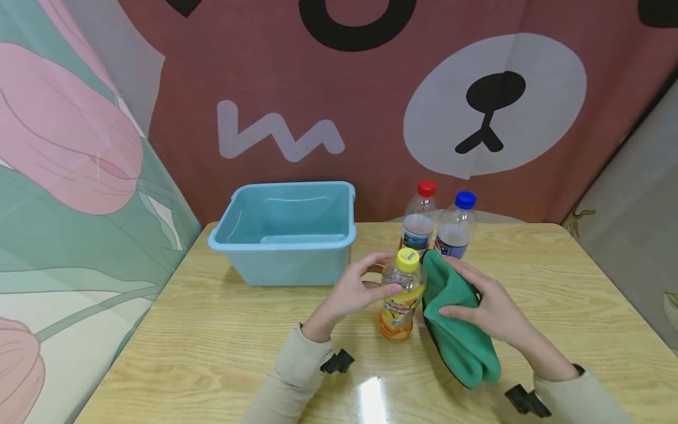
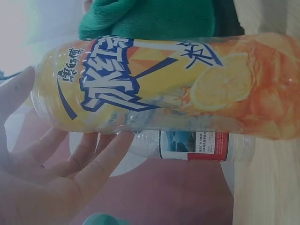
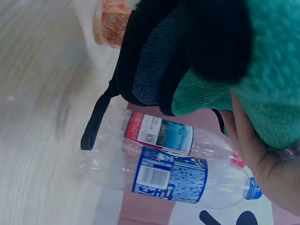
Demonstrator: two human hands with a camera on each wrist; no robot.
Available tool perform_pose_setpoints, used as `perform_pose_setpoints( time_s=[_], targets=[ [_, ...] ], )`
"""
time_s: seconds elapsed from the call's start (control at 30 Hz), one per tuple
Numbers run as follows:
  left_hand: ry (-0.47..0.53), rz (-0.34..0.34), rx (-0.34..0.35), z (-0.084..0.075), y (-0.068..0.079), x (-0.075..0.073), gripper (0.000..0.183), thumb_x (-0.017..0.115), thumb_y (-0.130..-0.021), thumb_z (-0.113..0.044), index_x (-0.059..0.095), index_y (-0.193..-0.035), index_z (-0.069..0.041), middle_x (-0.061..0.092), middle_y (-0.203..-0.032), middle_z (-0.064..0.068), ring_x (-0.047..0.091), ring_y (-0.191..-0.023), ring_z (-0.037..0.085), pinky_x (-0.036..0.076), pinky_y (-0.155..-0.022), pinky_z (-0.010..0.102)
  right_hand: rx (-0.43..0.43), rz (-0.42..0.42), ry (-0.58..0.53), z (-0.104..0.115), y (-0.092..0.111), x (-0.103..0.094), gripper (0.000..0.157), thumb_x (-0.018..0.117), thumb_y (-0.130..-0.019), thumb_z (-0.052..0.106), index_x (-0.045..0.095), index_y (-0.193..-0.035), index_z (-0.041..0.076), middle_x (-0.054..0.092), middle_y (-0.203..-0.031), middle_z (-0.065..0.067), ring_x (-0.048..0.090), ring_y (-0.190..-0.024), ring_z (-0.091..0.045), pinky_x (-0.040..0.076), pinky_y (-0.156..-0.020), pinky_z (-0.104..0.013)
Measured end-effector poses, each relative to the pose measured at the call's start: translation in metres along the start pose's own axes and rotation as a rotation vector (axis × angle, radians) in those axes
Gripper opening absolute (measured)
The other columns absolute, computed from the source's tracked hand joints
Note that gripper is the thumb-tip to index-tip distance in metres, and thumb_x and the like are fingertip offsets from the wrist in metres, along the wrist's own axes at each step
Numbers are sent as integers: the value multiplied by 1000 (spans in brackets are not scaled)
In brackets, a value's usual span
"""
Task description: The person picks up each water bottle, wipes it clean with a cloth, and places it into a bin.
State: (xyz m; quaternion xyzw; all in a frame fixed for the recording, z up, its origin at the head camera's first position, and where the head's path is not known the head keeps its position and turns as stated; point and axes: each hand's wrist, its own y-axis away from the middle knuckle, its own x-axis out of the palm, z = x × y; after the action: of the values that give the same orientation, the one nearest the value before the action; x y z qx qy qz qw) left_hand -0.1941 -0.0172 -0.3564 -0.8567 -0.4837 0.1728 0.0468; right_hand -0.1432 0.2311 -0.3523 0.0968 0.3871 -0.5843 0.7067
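Nearest to us are the left sleeve, at between six and seven o'clock, and the right sleeve, at about four o'clock. Thumb and fingers of the left hand are curved around the upper part of the yellow-capped bottle, which is nearly upright; how firmly they press, we cannot tell. The right hand pinches the green cloth, just beside this bottle, at between three and four o'clock from it. Wood of the table extends at eight o'clock from the left hand and at three o'clock from the right hand; its far edge lies by the hanging fabric. At ten o'clock from the yellow-capped bottle we find the blue tub, its inner walls and floor visible. The yellow-capped bottle looks orange at its bottom. Toward twelve and one o'clock stand the transparent red-capped bottle and blue-capped bottle.
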Motion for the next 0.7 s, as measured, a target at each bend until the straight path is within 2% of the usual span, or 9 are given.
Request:
perform_pose_setpoints(
  time_s=[0.23,0.33,0.47,0.57,0.7],
  targets=[
    [28,14,1,0,1,-1,56,65,-84,-5,43,-134,-5,50,-122,16,50,-110,29,50,-82,30,-42,-19,-7,8,-2,-3,80,78,-72,16,36,-140,18,35,-141,-17,37,-123,-37,28,-90,-7],
    [31,6,-3,-1,1,-1,55,64,-84,-5,41,-134,-4,50,-121,17,49,-111,30,50,-82,30,-71,-26,-19,10,-4,-3,81,78,-71,13,36,-140,17,34,-141,-16,34,-127,-21,28,-90,-6],
    [32,-5,-18,-2,2,-1,50,64,-85,-6,43,-130,-1,50,-122,17,49,-111,30,49,-84,30,-112,-33,-29,12,-8,-3,80,78,-71,10,37,-140,15,35,-141,-13,31,-125,-1,31,-89,-5],
    [33,-10,-12,-2,3,-1,46,64,-85,-7,45,-126,2,51,-121,18,50,-110,31,48,-85,33,-122,-38,1,14,-10,-3,80,79,-70,11,38,-139,15,37,-140,-12,34,-123,-3,31,-89,-6],
    [24,-14,39,0,4,-1,43,64,-85,-9,46,-121,5,52,-117,18,52,-106,28,49,-85,35,-118,-32,37,16,-12,-3,82,79,-70,14,37,-140,15,38,-139,-13,40,-122,-19,31,-89,-6]
  ],
)
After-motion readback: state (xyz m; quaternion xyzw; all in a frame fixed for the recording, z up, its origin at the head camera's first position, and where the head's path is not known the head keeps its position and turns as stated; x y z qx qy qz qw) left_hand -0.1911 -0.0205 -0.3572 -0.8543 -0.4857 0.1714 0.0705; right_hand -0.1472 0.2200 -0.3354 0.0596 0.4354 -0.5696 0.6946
